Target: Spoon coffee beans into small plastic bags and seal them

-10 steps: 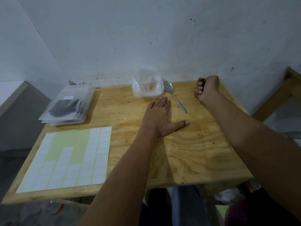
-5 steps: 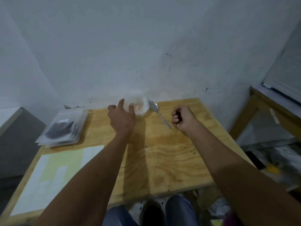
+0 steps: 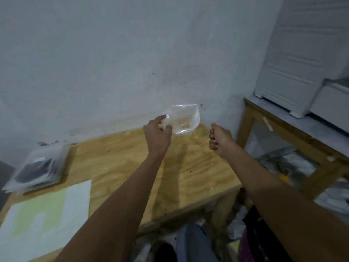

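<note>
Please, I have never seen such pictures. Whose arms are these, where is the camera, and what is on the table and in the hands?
There is no machine here: these are a person's two bare arms. The single camera sits on the person's head and looks forward and down. The left hand pinches a clear plastic bag with something pale inside, raised above the wooden table. The right hand is a closed fist; whether it holds anything cannot be seen. On the table's left side lie a stack of clear bags with dark contents and a sheet of white labels. No spoon is visible.
</note>
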`<state>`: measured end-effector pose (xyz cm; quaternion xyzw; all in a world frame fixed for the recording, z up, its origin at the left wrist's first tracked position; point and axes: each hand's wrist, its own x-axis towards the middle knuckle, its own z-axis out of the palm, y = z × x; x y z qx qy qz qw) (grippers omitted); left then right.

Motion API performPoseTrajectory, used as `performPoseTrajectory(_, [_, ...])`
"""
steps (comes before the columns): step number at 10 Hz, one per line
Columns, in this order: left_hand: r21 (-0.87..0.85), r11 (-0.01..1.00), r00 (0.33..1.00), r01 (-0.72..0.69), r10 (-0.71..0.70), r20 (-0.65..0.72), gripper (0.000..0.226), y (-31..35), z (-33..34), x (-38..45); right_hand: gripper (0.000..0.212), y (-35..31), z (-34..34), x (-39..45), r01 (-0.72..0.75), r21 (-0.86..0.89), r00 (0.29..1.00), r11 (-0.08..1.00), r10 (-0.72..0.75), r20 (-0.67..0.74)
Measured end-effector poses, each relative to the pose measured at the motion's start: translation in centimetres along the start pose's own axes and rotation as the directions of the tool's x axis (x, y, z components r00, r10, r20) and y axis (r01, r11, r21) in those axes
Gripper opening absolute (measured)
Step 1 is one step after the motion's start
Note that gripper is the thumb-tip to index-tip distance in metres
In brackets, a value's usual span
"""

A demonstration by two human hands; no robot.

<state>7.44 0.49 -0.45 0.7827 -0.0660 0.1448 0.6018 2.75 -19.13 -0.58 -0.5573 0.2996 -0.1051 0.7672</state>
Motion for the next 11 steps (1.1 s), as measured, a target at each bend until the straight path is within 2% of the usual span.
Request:
performPoseTrajectory(2, [-0.085,0.993,0.958,-0.076,0.097,0.268,0.048,4.5,13.4,-7.6,0.041,-0.3,-15.1,-1.0,0.006,0.023,0.961,1.0,0.001,-0.276])
performPoseTrajectory(4, [-0.068,0.988,0.831,-0.137,0.152,0.534,0.039,6.7,23.6,-20.2,0.033,5.4,-28.3,-5.8,-0.068,0.105,0.871,0.992,0.11,-0.478])
performPoseTrajectory(5, [-0.049,0.993,0.787,-0.108,0.116,0.606,0.035,4.6,25.6,-25.8,0.036,10.2,-32.7,-7.4,-0.126,0.143,0.805,0.982,0.186,-0.564])
performPoseTrajectory(6, [0.036,0.997,0.757,-0.07,0.03,0.653,0.034,0.5,26.5,-29.7,0.041,15.9,-36.4,-7.5,-0.286,0.133,0.741,0.949,0.307,-0.597])
performPoseTrajectory(7, [0.151,0.987,0.716,-0.063,-0.06,0.696,0.033,-3.1,26.3,-32.4,0.035,21.2,-38.8,-7.5,-0.362,0.184,0.696,0.914,0.396,-0.598])
performPoseTrajectory(8, [0.233,0.965,0.68,-0.118,-0.092,0.727,0.03,-4.3,25.9,-33.9,0.028,24.4,-39.7,-7.4,-0.381,0.246,0.659,0.891,0.449,-0.603])
performPoseTrajectory(9, [0.288,0.942,0.679,-0.172,-0.098,0.727,0.03,-5.8,26.4,-34.4,0.022,26.2,-40.0,-6.6,-0.389,0.247,0.655,0.887,0.455,-0.603])
performPoseTrajectory(10, [0.403,0.896,0.658,-0.183,-0.193,0.728,0.029,-6.4,26.3,-34.2,0.024,27.4,-40.3,-5.2,-0.42,0.2,0.664,0.885,0.45,-0.597])
performPoseTrajectory(11, [0.533,0.82,0.592,-0.211,-0.326,0.737,0.03,-7.3,26.7,-34.1,0.064,28.2,-41.1,-3.8,-0.53,0.178,0.613,0.829,0.52,-0.595])
